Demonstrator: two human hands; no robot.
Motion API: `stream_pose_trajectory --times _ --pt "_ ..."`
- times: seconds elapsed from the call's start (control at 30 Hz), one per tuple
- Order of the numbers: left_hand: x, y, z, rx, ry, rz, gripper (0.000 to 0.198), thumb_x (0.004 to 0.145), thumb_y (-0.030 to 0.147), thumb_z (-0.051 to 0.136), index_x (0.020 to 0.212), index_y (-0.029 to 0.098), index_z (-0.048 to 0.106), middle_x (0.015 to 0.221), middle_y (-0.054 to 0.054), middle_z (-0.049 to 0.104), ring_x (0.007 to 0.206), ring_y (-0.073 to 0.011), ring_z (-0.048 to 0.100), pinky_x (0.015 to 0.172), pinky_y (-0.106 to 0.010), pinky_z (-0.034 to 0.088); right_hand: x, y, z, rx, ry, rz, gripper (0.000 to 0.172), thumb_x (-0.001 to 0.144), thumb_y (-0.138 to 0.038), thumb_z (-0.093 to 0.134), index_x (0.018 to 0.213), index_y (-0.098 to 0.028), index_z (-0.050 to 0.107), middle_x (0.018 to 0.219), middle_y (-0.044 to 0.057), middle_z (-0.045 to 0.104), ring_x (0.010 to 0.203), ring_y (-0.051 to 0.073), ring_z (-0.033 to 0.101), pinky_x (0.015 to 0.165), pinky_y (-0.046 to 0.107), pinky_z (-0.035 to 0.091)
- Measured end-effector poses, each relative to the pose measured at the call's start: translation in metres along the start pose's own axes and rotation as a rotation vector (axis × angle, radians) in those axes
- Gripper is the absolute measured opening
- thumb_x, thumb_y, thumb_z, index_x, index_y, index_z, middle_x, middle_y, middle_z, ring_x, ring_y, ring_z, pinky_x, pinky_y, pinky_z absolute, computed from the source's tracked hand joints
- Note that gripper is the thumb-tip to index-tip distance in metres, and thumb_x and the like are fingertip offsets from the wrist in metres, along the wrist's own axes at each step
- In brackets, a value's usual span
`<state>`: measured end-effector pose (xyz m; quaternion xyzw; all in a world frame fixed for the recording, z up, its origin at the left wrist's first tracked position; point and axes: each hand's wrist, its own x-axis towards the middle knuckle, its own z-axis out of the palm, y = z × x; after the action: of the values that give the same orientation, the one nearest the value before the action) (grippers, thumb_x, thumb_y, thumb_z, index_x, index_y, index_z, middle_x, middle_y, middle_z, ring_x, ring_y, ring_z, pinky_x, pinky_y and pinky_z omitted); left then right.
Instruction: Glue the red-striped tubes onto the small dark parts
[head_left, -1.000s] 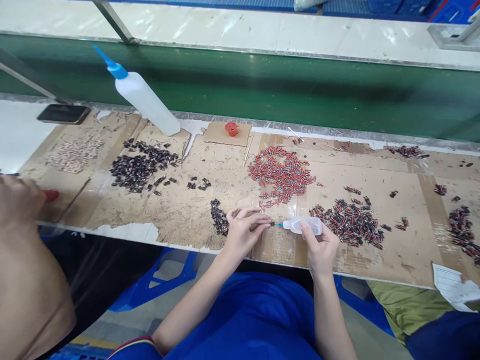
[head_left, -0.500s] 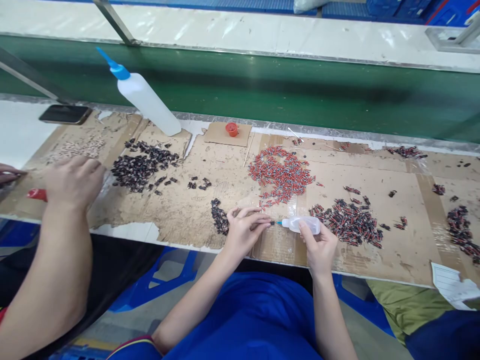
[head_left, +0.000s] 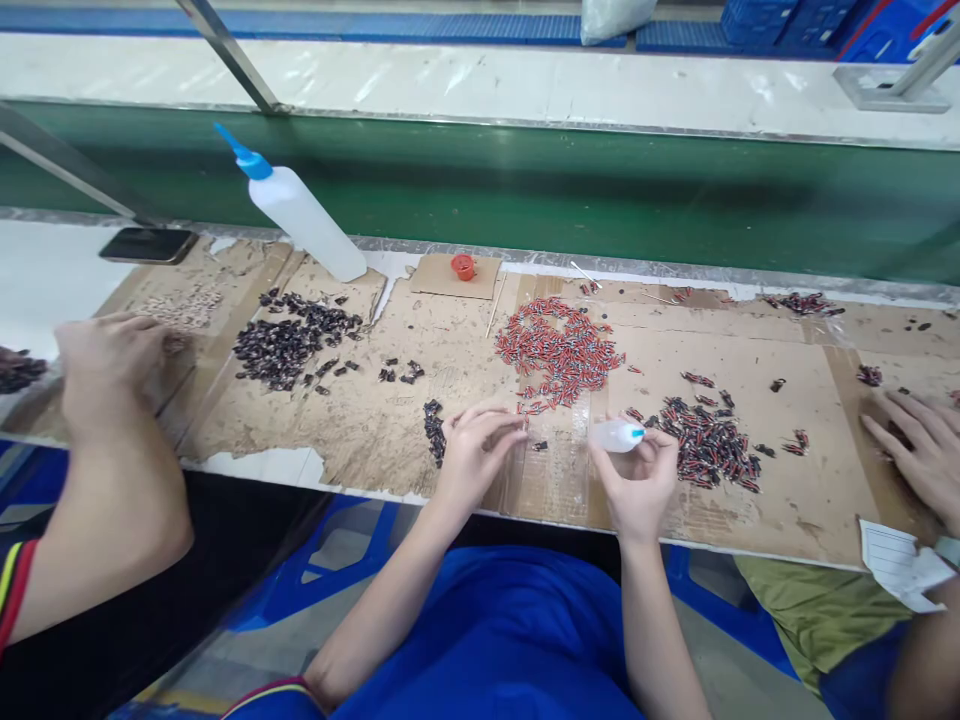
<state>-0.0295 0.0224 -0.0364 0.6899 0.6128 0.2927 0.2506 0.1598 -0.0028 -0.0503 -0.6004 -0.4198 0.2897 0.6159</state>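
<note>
My right hand (head_left: 637, 485) grips a small translucent squeeze bottle (head_left: 613, 436) between thumb and fingers, its blue tip pointing right. To the left, my left hand (head_left: 478, 450) hovers over the cardboard with its fingers apart and nothing visible in them. Just beyond those fingertips, a small black part (head_left: 540, 446) lies on the cardboard. Beside my left hand is a curved cluster of black parts (head_left: 433, 432). A heap of small red-and-silver parts (head_left: 559, 345) spreads above my hands. Right of the bottle lies a pile of black-and-red pieces (head_left: 709, 445).
Cardboard (head_left: 390, 430) covers the bench. A large white bottle (head_left: 311, 225) leans at the back left, near a phone (head_left: 148, 245) and a black heap (head_left: 289, 345). A red cap (head_left: 463, 266) sits at the back. Co-workers' hands are at left (head_left: 112, 365) and right (head_left: 922, 445).
The black part has left my left fingers and lies on the cardboard. My right hand has turned the bottle's tip from left to right. A co-worker's hand has appeared at right.
</note>
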Motion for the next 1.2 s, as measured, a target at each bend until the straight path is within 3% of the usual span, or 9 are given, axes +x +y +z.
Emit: stream_pose_trajectory --times 0.13,0.27,0.37,0.5,0.67,0.83,0.97,1.07,1.2 --pt "0.011 -0.002 0.000 0.145 0.090 0.080 0.012 0.086 0.020 0.064 0.089 0.027 0.072 0.099 -0.003 0.073 0.106 -0.0255 0.057 0.094 -0.046 0.032 0.002 0.002 0.004 -0.247 -0.043 -0.017 0.048 0.068 -0.035 0.077 0.106 -0.020 0.052 0.104 0.012 0.072 0.098 0.025 0.069 0.093 0.045 0.049" --pt "0.020 -0.004 0.005 0.295 0.037 0.189 0.013 0.086 0.017 0.061 0.079 0.023 0.070 0.102 -0.007 0.067 0.109 -0.0280 0.049 0.091 -0.046 0.034 0.000 0.001 0.002 -0.351 -0.003 -0.054 0.062 0.067 -0.041 0.078 0.118 -0.018 0.052 0.103 0.013 0.072 0.083 0.022 0.070 0.079 0.040 0.054" --pt "0.023 -0.006 0.006 0.362 -0.011 0.245 0.012 0.088 0.015 0.057 0.082 0.020 0.066 0.103 -0.010 0.062 0.106 -0.0271 0.048 0.087 -0.043 0.037 -0.008 -0.002 -0.003 -0.346 0.051 -0.177 0.068 0.068 -0.037 0.078 0.125 -0.017 0.048 0.109 0.015 0.069 0.095 0.024 0.067 0.071 0.034 0.054" --pt "0.025 -0.007 0.003 0.398 -0.020 0.327 0.009 0.088 0.016 0.058 0.091 0.020 0.065 0.104 -0.010 0.059 0.104 -0.0267 0.048 0.087 -0.043 0.037 -0.025 -0.004 -0.009 -0.363 0.150 -0.309 0.054 0.071 -0.028 0.077 0.118 -0.020 0.052 0.104 0.012 0.069 0.097 0.024 0.065 0.063 0.031 0.052" --pt "0.027 -0.005 0.000 0.425 -0.049 0.421 0.008 0.089 0.015 0.056 0.086 0.018 0.064 0.106 -0.012 0.061 0.107 -0.0284 0.048 0.089 -0.045 0.035 -0.045 -0.005 -0.007 -0.321 0.105 -0.362 0.040 0.072 -0.019 0.075 0.108 -0.021 0.058 0.091 0.007 0.071 0.080 0.019 0.066 0.059 0.029 0.050" --pt "0.011 0.008 -0.004 0.138 -0.053 0.483 0.008 0.091 0.017 0.054 0.088 0.019 0.061 0.092 -0.006 0.067 0.100 -0.0231 0.054 0.088 -0.041 0.036 -0.059 -0.018 0.010 -0.095 0.034 -0.007 0.030 0.076 -0.026 0.073 0.103 -0.019 0.063 0.087 0.007 0.073 0.073 0.017 0.067 0.055 0.026 0.052" --pt "-0.013 0.025 0.003 -0.134 -0.027 0.506 0.010 0.093 0.018 0.052 0.089 0.020 0.061 0.093 -0.005 0.067 0.097 -0.0197 0.056 0.086 -0.035 0.042 -0.061 -0.030 0.023 0.135 -0.020 0.278 0.032 0.071 -0.034 0.076 0.097 -0.017 0.067 0.087 0.008 0.074 0.077 0.020 0.070 0.063 0.029 0.056" --pt "-0.023 0.030 0.008 -0.248 -0.029 0.453 0.011 0.093 0.018 0.050 0.089 0.020 0.061 0.096 -0.007 0.066 0.097 -0.0199 0.056 0.086 -0.035 0.045 -0.060 -0.031 0.028 0.229 -0.008 0.403 0.028 0.068 -0.037 0.077 0.086 -0.017 0.071 0.083 0.008 0.075 0.077 0.020 0.070 0.068 0.032 0.057" --pt "-0.023 0.022 0.007 -0.299 -0.118 0.464 0.012 0.093 0.020 0.052 0.098 0.020 0.063 0.098 -0.007 0.065 0.097 -0.0194 0.057 0.086 -0.034 0.046 -0.058 -0.024 0.026 0.237 0.011 0.461 0.028 0.071 -0.040 0.074 0.084 -0.016 0.073 0.084 0.008 0.076 0.064 0.016 0.067 0.059 0.029 0.056"
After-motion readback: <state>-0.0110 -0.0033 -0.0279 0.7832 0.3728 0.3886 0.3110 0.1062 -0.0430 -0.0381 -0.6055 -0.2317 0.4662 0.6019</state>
